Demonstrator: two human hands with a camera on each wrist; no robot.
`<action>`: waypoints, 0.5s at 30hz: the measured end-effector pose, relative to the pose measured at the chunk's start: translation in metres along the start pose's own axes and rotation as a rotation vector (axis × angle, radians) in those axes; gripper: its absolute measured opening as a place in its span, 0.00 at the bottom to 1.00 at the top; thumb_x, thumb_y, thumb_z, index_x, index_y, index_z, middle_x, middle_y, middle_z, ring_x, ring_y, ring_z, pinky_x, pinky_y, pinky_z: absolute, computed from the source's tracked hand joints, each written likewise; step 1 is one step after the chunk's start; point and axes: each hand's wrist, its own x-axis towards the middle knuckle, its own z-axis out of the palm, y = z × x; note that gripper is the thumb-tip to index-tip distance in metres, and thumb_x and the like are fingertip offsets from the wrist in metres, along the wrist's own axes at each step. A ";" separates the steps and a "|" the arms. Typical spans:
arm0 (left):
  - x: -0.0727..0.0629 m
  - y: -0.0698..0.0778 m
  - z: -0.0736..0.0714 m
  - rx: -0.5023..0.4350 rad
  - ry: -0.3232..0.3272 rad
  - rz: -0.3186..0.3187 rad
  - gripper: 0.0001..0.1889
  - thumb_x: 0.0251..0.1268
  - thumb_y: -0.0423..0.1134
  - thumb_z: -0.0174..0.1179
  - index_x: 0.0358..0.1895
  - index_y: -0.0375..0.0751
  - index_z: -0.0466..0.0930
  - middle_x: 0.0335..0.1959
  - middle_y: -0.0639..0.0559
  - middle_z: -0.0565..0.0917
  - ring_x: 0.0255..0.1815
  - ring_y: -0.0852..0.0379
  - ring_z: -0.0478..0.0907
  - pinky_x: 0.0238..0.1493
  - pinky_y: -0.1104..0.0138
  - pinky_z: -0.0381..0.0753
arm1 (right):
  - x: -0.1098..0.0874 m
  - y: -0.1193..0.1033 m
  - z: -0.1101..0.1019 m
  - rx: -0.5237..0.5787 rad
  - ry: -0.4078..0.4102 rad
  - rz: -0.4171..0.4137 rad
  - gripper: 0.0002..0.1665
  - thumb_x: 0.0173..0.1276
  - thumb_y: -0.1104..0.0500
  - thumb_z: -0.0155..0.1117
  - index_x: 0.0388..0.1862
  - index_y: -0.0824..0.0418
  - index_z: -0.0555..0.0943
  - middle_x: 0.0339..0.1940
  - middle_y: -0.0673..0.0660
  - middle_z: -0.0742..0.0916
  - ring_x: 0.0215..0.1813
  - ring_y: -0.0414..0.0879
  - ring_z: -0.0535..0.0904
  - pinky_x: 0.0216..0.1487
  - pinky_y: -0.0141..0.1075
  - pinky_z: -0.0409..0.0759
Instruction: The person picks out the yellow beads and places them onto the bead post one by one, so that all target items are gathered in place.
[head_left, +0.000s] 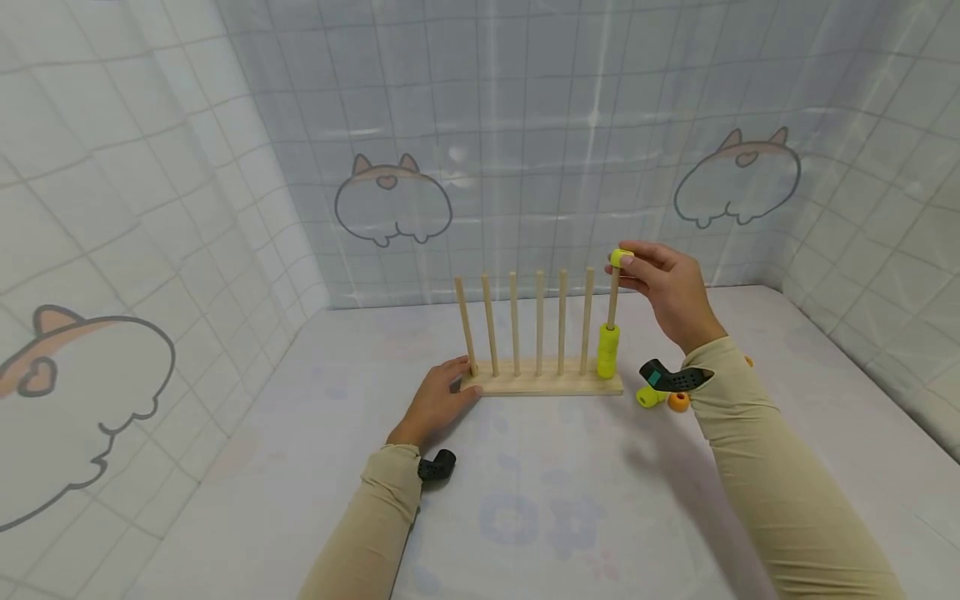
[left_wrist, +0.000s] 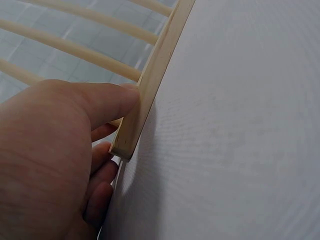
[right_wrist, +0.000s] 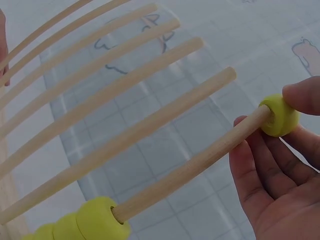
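Note:
A wooden rack with a row of upright pegs has its base point(head_left: 540, 387) on the table. My left hand point(head_left: 437, 402) holds the base's left end, thumb point(left_wrist: 117, 102) against the front edge and the other fingers behind. At the far right, my right hand point(head_left: 672, 290) pinches a yellow bead point(right_wrist: 281, 116) between thumb and fingers. This bead sits around the tip of the rightmost peg point(right_wrist: 195, 162). Lower on the same peg, several yellow beads point(head_left: 608, 352) are stacked down to the base. The other pegs carry no beads.
Loose yellow beads point(head_left: 648, 397) and an orange bead point(head_left: 678, 402) lie on the table to the right of the rack. Another orange piece point(head_left: 748, 362) shows partly behind the right wrist. Tiled-pattern sheeting point(head_left: 540, 125) rises behind and at both sides.

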 end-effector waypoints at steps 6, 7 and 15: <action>-0.001 0.001 -0.001 -0.007 0.002 0.003 0.29 0.69 0.45 0.61 0.69 0.35 0.74 0.73 0.47 0.69 0.75 0.42 0.61 0.75 0.49 0.58 | 0.000 -0.001 -0.001 -0.047 -0.030 -0.003 0.25 0.70 0.60 0.68 0.63 0.71 0.77 0.53 0.66 0.84 0.53 0.51 0.84 0.55 0.35 0.82; -0.001 0.001 -0.001 -0.009 0.002 0.004 0.29 0.69 0.45 0.61 0.69 0.35 0.74 0.73 0.47 0.69 0.75 0.42 0.61 0.75 0.49 0.58 | 0.000 -0.001 -0.001 -0.057 -0.035 -0.003 0.26 0.70 0.60 0.68 0.63 0.71 0.77 0.54 0.67 0.84 0.53 0.51 0.84 0.55 0.35 0.82; -0.001 0.001 -0.001 -0.014 0.004 0.003 0.28 0.69 0.45 0.61 0.69 0.35 0.74 0.73 0.48 0.69 0.75 0.42 0.61 0.74 0.50 0.59 | -0.003 -0.005 -0.001 -0.152 -0.056 0.016 0.25 0.72 0.60 0.66 0.64 0.70 0.77 0.57 0.67 0.83 0.55 0.49 0.82 0.55 0.36 0.81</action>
